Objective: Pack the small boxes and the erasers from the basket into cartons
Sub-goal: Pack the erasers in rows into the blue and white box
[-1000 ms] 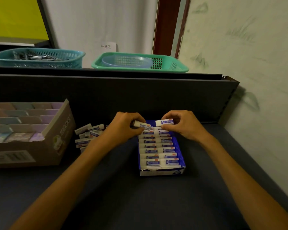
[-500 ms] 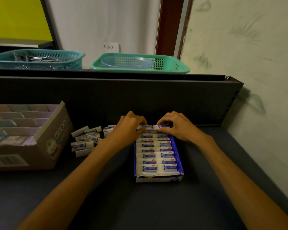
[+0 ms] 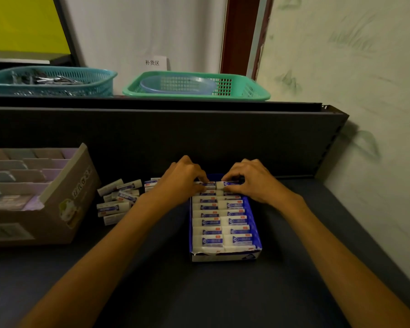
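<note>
1. One eraser was pinched by the left hand, another by the right hand, at the blue carton's far end.
2. Each was best pressed flat, aligned with the filled rows.
3. Loose erasers lay left, awaiting packing.

Two hands at twelve o'clock of one blue carton; two baskets; one cardboard box; loose erasers uncountable.
</note>
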Demonstrator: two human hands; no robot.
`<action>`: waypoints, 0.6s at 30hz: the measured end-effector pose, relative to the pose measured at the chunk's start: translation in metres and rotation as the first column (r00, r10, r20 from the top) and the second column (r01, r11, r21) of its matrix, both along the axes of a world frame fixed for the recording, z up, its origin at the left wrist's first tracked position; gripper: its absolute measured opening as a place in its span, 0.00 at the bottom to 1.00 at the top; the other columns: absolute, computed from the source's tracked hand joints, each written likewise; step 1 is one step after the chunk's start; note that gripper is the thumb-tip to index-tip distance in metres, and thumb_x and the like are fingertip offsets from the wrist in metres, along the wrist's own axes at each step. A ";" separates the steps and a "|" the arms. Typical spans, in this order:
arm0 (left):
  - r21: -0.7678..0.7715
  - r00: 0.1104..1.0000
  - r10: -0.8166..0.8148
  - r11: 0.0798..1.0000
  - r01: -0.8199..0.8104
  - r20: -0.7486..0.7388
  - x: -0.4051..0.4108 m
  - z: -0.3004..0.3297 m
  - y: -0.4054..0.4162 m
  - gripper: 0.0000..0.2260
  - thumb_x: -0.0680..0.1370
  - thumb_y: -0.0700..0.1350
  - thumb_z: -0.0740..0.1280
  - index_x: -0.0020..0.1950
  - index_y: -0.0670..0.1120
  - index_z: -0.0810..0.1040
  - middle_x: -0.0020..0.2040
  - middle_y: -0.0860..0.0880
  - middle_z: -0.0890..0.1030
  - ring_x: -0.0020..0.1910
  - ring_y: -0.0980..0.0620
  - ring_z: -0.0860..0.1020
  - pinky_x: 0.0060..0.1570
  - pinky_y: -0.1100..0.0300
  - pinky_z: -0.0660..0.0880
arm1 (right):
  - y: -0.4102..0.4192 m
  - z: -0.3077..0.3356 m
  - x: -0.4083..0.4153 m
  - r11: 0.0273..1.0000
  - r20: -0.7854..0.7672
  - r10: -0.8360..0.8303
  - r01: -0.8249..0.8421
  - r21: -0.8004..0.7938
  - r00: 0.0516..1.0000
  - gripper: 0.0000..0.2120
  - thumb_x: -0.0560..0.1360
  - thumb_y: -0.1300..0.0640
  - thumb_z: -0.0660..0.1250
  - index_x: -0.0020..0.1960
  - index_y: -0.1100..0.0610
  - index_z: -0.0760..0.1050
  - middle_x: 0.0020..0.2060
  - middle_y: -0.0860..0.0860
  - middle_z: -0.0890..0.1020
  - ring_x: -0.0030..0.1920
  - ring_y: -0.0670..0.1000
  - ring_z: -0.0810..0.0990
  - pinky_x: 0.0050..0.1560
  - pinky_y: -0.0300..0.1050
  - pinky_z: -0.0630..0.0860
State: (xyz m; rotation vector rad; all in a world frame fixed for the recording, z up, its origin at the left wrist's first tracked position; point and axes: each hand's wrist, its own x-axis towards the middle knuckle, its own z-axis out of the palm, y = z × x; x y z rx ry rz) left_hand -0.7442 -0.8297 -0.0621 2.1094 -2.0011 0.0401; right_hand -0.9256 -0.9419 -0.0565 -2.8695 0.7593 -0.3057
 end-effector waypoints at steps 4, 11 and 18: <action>0.001 0.997 0.015 1.000 -0.015 -0.077 0.005 -0.003 -0.002 0.14 0.75 0.52 0.67 0.60 0.56 0.76 0.60 0.55 0.74 0.62 0.54 0.65 0.58 0.57 0.67 | -0.002 -0.001 -0.001 1.000 0.036 0.010 -0.011 0.027 0.999 0.14 0.73 0.49 0.70 0.58 0.48 0.77 0.54 0.44 0.78 0.54 0.42 0.70 0.62 0.45 0.64; -0.005 0.995 -0.014 1.000 0.014 -0.096 0.006 -0.004 -0.002 0.13 0.76 0.51 0.66 0.61 0.56 0.76 0.58 0.56 0.75 0.61 0.54 0.64 0.60 0.54 0.67 | -0.004 -0.005 0.000 1.000 0.050 0.022 -0.022 0.002 0.999 0.12 0.74 0.49 0.69 0.56 0.46 0.78 0.52 0.42 0.78 0.51 0.39 0.68 0.60 0.43 0.64; 0.006 0.996 0.004 1.000 -0.004 -0.091 0.003 -0.002 -0.002 0.13 0.76 0.50 0.66 0.61 0.55 0.75 0.59 0.55 0.75 0.62 0.53 0.63 0.61 0.53 0.66 | -0.003 -0.005 -0.001 1.000 0.027 0.017 -0.017 -0.004 0.999 0.12 0.74 0.49 0.68 0.58 0.47 0.78 0.54 0.43 0.78 0.54 0.42 0.69 0.60 0.45 0.65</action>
